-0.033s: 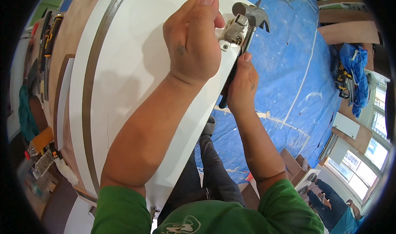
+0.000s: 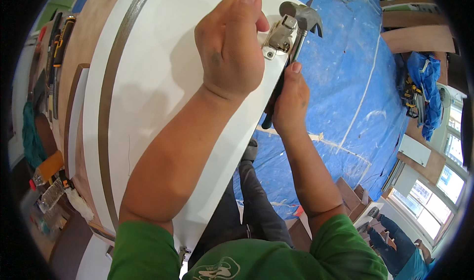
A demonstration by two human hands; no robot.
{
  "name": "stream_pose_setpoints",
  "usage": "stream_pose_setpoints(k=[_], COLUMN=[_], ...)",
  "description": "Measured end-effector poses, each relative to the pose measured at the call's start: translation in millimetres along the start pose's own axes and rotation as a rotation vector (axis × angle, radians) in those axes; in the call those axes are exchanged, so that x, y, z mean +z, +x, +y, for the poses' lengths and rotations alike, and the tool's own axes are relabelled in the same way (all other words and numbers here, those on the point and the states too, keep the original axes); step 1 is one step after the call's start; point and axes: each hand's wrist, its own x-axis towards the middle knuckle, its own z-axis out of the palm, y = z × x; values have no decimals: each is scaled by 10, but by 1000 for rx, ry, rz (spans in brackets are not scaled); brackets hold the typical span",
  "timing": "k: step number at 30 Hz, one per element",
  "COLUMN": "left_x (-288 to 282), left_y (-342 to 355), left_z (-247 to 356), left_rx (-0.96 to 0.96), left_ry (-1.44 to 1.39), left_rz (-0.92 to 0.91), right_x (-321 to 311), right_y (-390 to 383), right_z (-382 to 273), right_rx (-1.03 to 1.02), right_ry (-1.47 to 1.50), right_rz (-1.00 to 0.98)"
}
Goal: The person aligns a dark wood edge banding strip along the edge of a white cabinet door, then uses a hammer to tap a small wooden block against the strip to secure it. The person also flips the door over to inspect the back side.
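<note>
A white panel [image 2: 153, 48] lies in front of me. At its far right edge a metal cabinet hinge [image 2: 281, 36] is mounted, its arm standing up. My left hand [image 2: 229, 43] is closed just left of the hinge, thumb on top; whatever its fingers hold is hidden from view. My right hand [image 2: 291, 100] wraps round the dark handle of a claw hammer [image 2: 302, 17] beside the panel's right edge. The hammer's steel head is up beside the hinge, claw toward the right. Another hinge [image 2: 184, 253] shows at the panel's near edge.
Blue sheeting [image 2: 340, 82] covers the floor on the right. Hand tools [image 2: 61, 43] and a clear bottle [image 2: 52, 196] lie along the left bench. Boards [image 2: 417, 38] and a blue bag [image 2: 423, 73] are at far right. Another person [image 2: 400, 245] is at lower right.
</note>
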Motion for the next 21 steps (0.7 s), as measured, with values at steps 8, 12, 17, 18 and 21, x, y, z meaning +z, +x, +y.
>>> stream_pose_setpoints(k=[8,12,17,18,21], left_x=[-159,-306,0,11,22], left_y=[128,158,103,109,110], left_z=[-178,-24,102,93,-19], left_rx=[-41,-220,-216,-225,-207], left_ry=[19,-297,-260,-280,-278], left_rz=[-14,-169,94,100,146], right_x=[-313,-563,-627,-611,-583], right_y=[92,-26,-2,-2,32], right_z=[178,196,65,105,230], right_rx=[-92,-233,-174,-150,-227], right_ry=[151,243,331,256,201], right_rz=[-98,-137,-323,-305,-355])
